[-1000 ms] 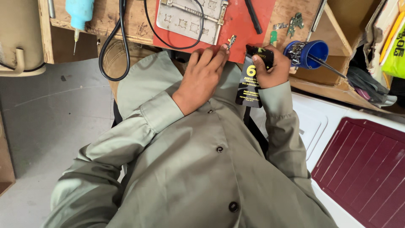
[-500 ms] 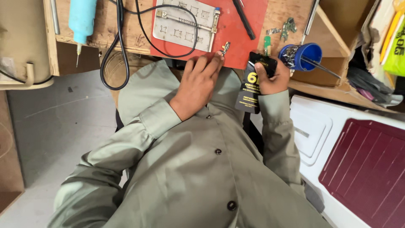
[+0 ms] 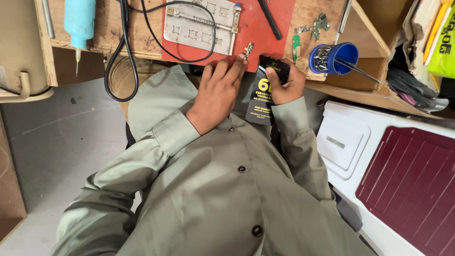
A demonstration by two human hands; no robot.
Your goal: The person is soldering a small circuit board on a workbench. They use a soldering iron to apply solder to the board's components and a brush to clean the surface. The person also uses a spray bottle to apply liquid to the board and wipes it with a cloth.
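Left hand [image 3: 215, 97]: fingers spread flat at the table's [image 3: 327, 90] near edge, fingertips beside a small metal part [image 3: 248, 49] on the red mat [image 3: 258, 35], seemingly to steady it.
Right hand [image 3: 284, 83]: pinching a black packet [image 3: 260, 97] upright, centre of the frame.
Open room: little; blue cup [image 3: 332, 58] close by at the right, black cable [image 3: 124, 57] at the left.

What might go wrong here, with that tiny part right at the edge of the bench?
1. The small metal connector part lies near the front edge of the red work mat; the left hand's fingertips touch beside it and might nudge it off into the lap.
2. The right hand pinches the black flat packet only at its top, so it may slip.
3. Tweezers jut from the blue round cup, which a sleeve might tip.
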